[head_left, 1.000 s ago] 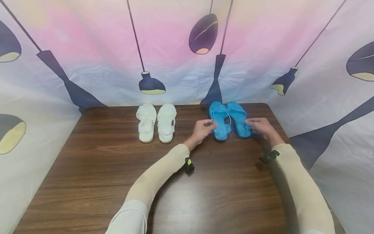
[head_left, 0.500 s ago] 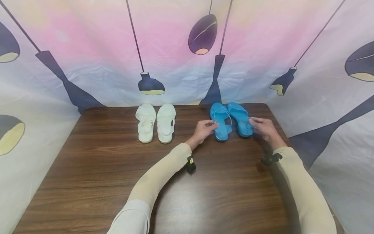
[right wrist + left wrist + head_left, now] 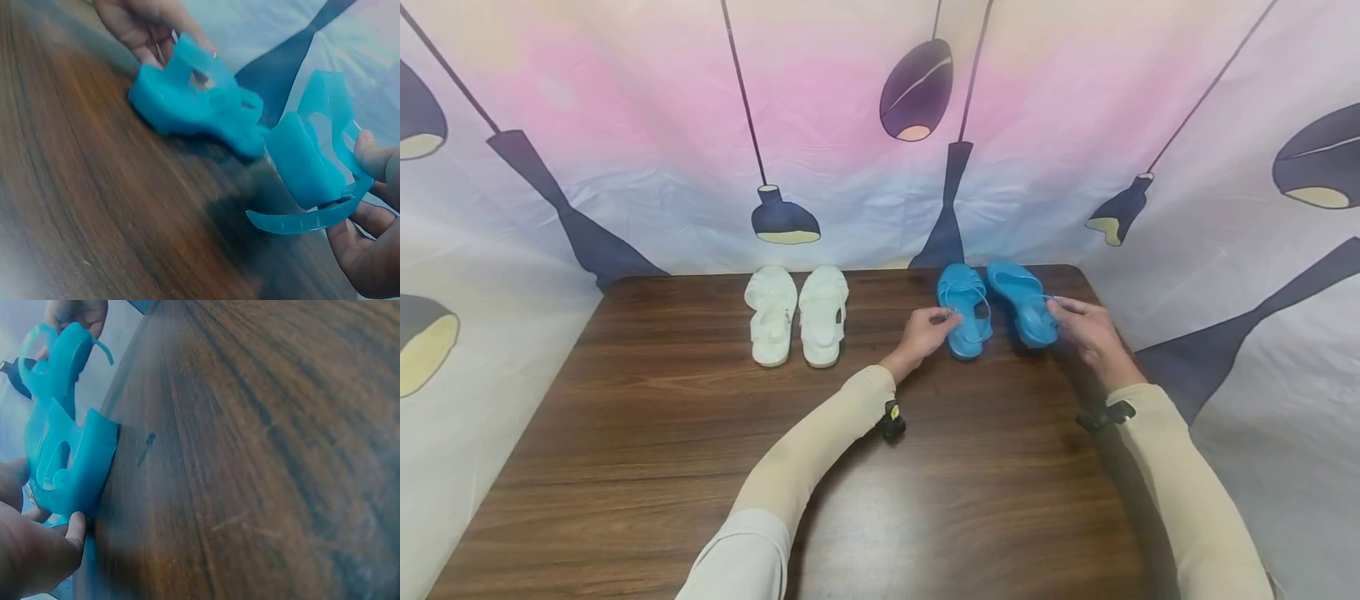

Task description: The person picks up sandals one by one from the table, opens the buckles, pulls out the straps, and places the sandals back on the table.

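A pair of blue sandals stands at the back right of the table. My left hand [image 3: 927,333] grips the left blue sandal [image 3: 966,340] by the side of its strap, fingertips near a small metal buckle. With thumb and fingers my right hand [image 3: 1088,333] pinches the heel strap [image 3: 359,181] of the right blue sandal [image 3: 1037,327]. That strap's loose end [image 3: 294,225] sticks out past the heel in the right wrist view. The right sandal is angled, its heel toward my right hand and seemingly raised off the wood.
Two white sandals, the left one [image 3: 772,340] and the right one [image 3: 822,333], stand side by side at the back left of the brown wooden table [image 3: 647,417]. A curtain [image 3: 850,183] printed with lamps hangs behind the table's back edge.
My right hand has moved right with the right sandal's strap, swinging its heel to the right and widening the gap between the blue sandals. The left hand has kept its grip, barely shifting.
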A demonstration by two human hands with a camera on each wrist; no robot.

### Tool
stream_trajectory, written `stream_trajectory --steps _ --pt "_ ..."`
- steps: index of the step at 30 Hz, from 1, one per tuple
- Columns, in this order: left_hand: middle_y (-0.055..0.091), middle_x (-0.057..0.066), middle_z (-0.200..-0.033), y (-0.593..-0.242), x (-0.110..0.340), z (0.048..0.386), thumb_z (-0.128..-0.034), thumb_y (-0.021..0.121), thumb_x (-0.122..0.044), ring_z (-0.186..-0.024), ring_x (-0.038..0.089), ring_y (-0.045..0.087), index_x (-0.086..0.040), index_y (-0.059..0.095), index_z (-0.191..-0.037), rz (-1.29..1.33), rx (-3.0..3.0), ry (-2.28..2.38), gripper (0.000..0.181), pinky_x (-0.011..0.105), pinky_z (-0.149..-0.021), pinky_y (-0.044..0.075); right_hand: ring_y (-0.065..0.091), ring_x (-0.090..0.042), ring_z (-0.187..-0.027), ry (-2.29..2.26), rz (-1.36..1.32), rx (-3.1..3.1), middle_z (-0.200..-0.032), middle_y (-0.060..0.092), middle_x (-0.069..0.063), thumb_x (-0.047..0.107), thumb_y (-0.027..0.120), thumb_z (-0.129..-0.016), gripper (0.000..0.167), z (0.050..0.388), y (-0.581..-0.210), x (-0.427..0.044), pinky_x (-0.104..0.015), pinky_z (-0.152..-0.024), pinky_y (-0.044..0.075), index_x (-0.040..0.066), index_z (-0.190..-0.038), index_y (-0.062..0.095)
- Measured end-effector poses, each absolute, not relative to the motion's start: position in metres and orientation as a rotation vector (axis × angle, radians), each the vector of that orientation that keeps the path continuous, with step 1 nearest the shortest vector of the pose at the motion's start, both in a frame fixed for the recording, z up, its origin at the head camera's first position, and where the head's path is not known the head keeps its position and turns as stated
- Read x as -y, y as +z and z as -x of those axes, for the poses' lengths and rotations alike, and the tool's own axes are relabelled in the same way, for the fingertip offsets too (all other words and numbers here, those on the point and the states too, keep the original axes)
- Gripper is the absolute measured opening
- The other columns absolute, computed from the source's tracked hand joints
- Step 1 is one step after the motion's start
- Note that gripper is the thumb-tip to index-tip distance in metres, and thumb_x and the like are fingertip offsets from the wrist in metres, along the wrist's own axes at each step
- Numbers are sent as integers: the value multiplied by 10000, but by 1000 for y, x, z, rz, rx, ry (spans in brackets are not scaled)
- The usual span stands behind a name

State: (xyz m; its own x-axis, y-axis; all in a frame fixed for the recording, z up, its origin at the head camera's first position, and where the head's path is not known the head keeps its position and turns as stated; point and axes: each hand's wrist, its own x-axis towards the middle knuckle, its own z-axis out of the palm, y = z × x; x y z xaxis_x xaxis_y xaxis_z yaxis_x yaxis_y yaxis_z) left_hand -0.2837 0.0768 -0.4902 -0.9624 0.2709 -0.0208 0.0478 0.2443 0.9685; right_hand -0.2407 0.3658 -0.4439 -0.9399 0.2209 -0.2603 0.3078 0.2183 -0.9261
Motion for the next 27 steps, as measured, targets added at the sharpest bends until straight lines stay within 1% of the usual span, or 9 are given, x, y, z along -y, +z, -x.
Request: stream_trajectory --steps 6,8,10,12,15,17,19,23,27 --pt "682 111 -1297 -477 -69 280 -1029 630 -321 -1225 245 625 -20 672 -1302 -338 -2395 1808 408 382 -1007 533 526 -224 -1260 -1863 -502 -2390 -1574 394 -185 549 650 -938 833 229 -429 -357 -463 -1162 386 47 -1556 404" --pt "673 117 -1296 -469 -67 279 -1041 608 -309 -1212 253 622 -14 658 -1312 -382 -2449 1788 404 393 -1008 528 541 -204 -1218 -1874 -492 -2374 -1571 392 -184 550 651 -937 837 224 -423 -352 -466 -1165 380 50 -1559 398" --pt "673 121 -1265 -461 -64 276 -1047 594 -306 -1154 260 626 -15 653 -1316 -457 -2510 1747 401 402 -976 531 552 -200 -1197 -1879 -486 -2359 -1562 400 -183 556 651 -933 840 218 -417 -347 -475 -1169 371 59 -1561 398" --pt "671 110 -1268 -451 -62 272 -1047 594 -314 -1125 247 635 -27 649 -1328 -554 -2559 1686 405 401 -953 538 548 -225 -1217 -1874 -474 -2343 -1559 403 -182 560 654 -931 842 213 -413 -341 -489 -1176 358 66 -1563 399" --pt "661 75 -1307 -434 -59 265 -1040 601 -365 -1108 199 661 -69 636 -1360 -684 -2559 1609 437 372 -915 559 520 -306 -1298 -1867 -453 -2324 -1570 403 -189 563 659 -928 842 208 -406 -330 -517 -1187 335 76 -1564 400" --pt "652 48 -1351 -423 -59 260 -1030 605 -417 -1130 171 674 -101 630 -1377 -742 -2534 1570 470 354 -917 569 485 -361 -1349 -1862 -441 -2315 -1578 400 -182 559 668 -925 838 205 -403 -323 -533 -1195 314 81 -1562 407" --pt "654 33 -1359 -414 -59 256 -1021 597 -472 -1127 160 683 -124 630 -1381 -774 -2520 1536 502 345 -917 572 465 -392 -1375 -1856 -426 -2317 -1583 401 -180 550 676 -926 828 202 -400 -316 -543 -1197 306 80 -1556 417" --pt "659 26 -1365 -399 -61 251 -1021 552 -542 -1180 176 662 -147 626 -1395 -770 -2544 1466 549 371 -972 551 477 -397 -1370 -1858 -387 -2321 -1562 434 -176 527 697 -923 795 200 -396 -301 -550 -1188 322 71 -1530 460" --pt "646 26 -1383 -392 -60 248 -1025 532 -551 -1261 196 612 -155 627 -1398 -733 -2531 1434 553 410 -1024 519 499 -381 -1362 -1846 -350 -2341 -1549 462 -164 516 697 -930 755 197 -393 -285 -537 -1166 365 74 -1508 495"
